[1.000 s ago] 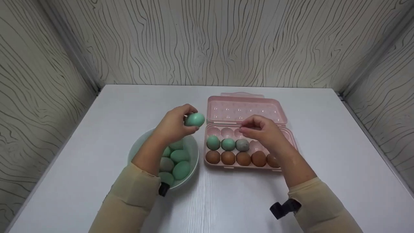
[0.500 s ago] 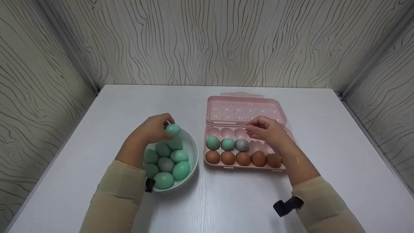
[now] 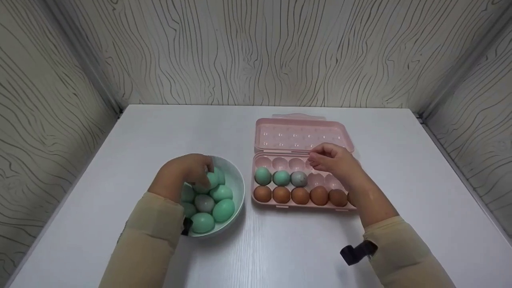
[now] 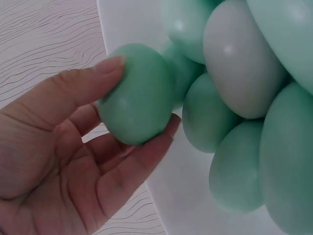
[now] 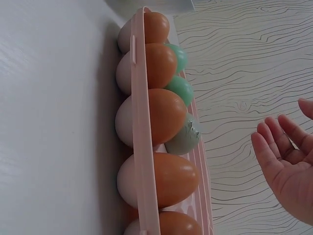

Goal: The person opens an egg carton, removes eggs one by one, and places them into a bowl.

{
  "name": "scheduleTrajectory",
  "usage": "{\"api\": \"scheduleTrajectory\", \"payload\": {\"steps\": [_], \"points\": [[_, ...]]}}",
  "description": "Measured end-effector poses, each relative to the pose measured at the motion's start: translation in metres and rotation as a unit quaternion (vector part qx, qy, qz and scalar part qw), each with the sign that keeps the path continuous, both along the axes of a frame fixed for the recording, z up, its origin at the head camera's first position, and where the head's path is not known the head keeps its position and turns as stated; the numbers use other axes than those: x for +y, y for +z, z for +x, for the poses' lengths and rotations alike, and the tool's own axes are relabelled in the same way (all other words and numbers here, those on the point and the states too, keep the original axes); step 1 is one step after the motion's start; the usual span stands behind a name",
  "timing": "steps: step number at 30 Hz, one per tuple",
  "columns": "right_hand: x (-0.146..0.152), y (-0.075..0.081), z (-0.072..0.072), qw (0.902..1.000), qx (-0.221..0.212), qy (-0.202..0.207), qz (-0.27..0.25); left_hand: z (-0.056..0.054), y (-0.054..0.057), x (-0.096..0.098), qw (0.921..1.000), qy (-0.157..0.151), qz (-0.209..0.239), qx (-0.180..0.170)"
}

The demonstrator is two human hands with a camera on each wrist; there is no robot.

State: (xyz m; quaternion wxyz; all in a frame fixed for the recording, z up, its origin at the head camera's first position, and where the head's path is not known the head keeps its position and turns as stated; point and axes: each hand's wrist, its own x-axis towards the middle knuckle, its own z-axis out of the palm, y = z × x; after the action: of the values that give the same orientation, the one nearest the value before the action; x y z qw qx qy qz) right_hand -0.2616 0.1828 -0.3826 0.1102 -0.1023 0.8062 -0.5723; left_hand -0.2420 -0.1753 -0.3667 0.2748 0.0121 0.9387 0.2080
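Observation:
Thumb and fingers of my left hand [image 3: 184, 172] pinch a green egg [image 4: 139, 98] at the white bowl [image 3: 240, 182], shown large in the left wrist view. Around it in the bowl lie several green eggs [image 3: 223, 211] and a grey egg [image 3: 205, 203]. My right hand [image 3: 336, 162] hovers over the right side of the pink egg carton [image 3: 302, 134], whose lid is folded back. Nothing is between its thumb and loosely bent fingers in the right wrist view. Brown eggs [image 3: 300, 196] fill the carton's near row; two green eggs [image 3: 263, 176] and a speckled grey egg [image 3: 299, 179] sit behind them.
Bowl and carton stand side by side on a white table [image 3: 256, 256], with a narrow gap between them. Vacant cups [image 3: 280, 163] show in the carton's far row. Wood-grain patterned panels [image 3: 256, 52] rise behind the table and along both sides.
My left hand has carried the green egg from beside the carton back left and down into the bowl. The right hand has shifted slightly right above the carton.

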Motion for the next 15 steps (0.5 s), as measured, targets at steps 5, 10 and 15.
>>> {"api": "scheduleTrajectory", "payload": {"steps": [5, 10, 15], "points": [[0.002, 0.000, -0.001, 1.0000, -0.003, 0.000, -0.005, 0.002, 0.001, 0.005, 0.9997, 0.007, -0.020, -0.008], [0.003, 0.000, -0.001, 0.9999, -0.009, -0.008, -0.008, 0.004, 0.000, 0.010, 0.9987, 0.041, -0.023, -0.018], [0.005, 0.000, 0.001, 0.9997, -0.015, -0.015, -0.008, 0.004, 0.000, 0.014, 0.9959, 0.081, -0.014, -0.036]]}}
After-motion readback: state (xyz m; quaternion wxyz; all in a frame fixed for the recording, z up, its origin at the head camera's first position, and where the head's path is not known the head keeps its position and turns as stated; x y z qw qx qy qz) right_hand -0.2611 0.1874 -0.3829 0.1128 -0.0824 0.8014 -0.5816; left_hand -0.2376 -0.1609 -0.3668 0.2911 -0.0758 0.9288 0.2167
